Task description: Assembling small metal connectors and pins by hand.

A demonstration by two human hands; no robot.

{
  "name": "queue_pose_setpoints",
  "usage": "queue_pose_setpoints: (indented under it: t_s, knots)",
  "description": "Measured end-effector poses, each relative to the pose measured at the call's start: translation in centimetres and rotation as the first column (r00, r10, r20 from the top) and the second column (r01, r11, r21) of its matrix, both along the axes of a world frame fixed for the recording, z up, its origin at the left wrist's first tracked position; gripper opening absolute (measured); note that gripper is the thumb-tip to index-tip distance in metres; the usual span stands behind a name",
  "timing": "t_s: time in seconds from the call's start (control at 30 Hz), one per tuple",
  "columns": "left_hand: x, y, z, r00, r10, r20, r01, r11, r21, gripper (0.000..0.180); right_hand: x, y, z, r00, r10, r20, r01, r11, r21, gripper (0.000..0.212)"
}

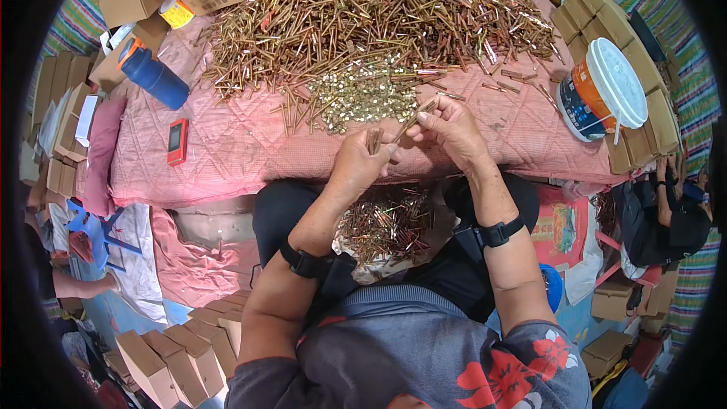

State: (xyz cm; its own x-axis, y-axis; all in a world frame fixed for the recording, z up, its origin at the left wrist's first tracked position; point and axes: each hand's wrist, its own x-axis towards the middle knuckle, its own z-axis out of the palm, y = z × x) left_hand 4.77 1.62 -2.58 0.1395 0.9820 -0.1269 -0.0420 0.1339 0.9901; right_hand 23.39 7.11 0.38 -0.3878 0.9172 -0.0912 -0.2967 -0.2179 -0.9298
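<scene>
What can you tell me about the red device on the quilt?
The device is a small rectangular box with a red case, plastic by its look. A dark screen fills the far part of its upper face; any display is too small to read. It lies face up, slightly slanted, on the left side of the pink quilt, nearer the person than the blue flask. Only the quilt appears to touch it.

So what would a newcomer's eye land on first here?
Most likely the big heap of thin copper-coloured rods, spread across the far side of the pink quilted cover, with a patch of small shiny pieces at its near edge. Next, the hands just below that patch: the left hand grips a small bunch of rods, the right hand pinches more. Then the white-lidded bucket at right.
</scene>
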Motion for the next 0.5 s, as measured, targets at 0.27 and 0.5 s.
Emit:
queue_pose_setpoints:
  t_s: [0.27, 0.5]
  knots:
    - [0.2, -0.1, 1.3, 1.0, 0.003, 0.017, -0.003, 0.999, 0.036, 0.012, 0.1, -0.3, -0.3, 0.958, 0.169, 0.233, -0.175, 0.985, 0.004, 0.01]
    - [-0.5, -0.1, 0.3, 0.96, 0.062, 0.273, -0.043, 0.996, -0.075, 0.02, 0.5, 0.2, -0.1, 0.917, 0.047, 0.396, -0.132, 0.973, 0.191, 0.011]
